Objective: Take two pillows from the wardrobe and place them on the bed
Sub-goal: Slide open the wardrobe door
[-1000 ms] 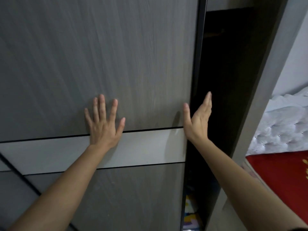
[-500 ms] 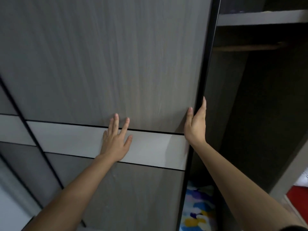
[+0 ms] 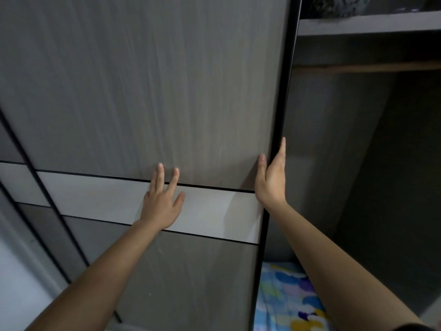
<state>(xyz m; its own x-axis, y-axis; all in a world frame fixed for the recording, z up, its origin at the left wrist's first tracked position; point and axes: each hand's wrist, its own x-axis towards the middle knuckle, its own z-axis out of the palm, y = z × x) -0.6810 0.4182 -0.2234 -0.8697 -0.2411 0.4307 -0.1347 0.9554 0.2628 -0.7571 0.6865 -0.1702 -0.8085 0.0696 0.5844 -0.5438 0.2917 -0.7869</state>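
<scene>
The grey sliding wardrobe door (image 3: 143,91) fills most of the view. My left hand (image 3: 162,206) lies flat on its pale middle band, fingers spread. My right hand (image 3: 272,180) clasps the door's black right edge, thumb on the front face and fingers along the side. To the right, the wardrobe stands open and dark inside. A pillow (image 3: 286,302) with a blue, yellow and white pattern lies at the bottom of the opening, partly hidden by my right forearm. No second pillow shows, and the bed is out of view.
Inside the opening, a grey shelf (image 3: 367,23) runs across the top with dark bundled items (image 3: 338,5) on it. A wooden hanging rail (image 3: 367,66) sits below. Another door panel (image 3: 14,182) overlaps at the left, with white wall (image 3: 19,295) at the bottom left.
The door has slid left with both hands, and the opening has widened. More of the patterned pillow and the shelf now show. The bed at the right has left the view.
</scene>
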